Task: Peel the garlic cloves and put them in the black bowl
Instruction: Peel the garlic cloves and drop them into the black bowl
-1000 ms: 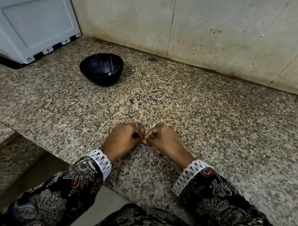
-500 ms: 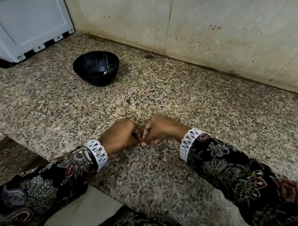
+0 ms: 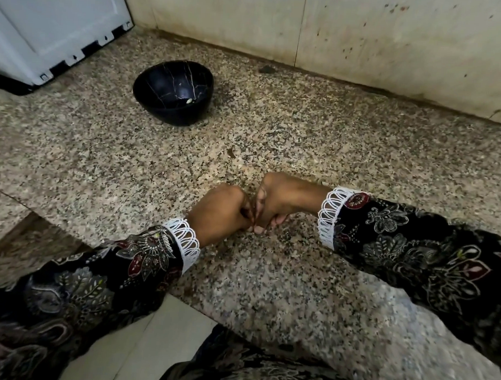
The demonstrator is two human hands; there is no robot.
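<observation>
A black bowl with pale veins stands on the speckled granite counter, far left of centre. One small pale piece lies inside it. My left hand and my right hand meet knuckle to knuckle near the counter's front edge, well short of the bowl. Both have curled fingers pinching at something between them. The garlic clove itself is hidden inside the fingers.
A white appliance stands at the back left, close to the bowl. A stained tiled wall runs along the back of the granite counter. The counter's front edge drops off below my left forearm.
My right forearm has swung out to the right, and its wrist is now bent inward. Both hands stay pressed together at the same spot. The bowl has not moved.
</observation>
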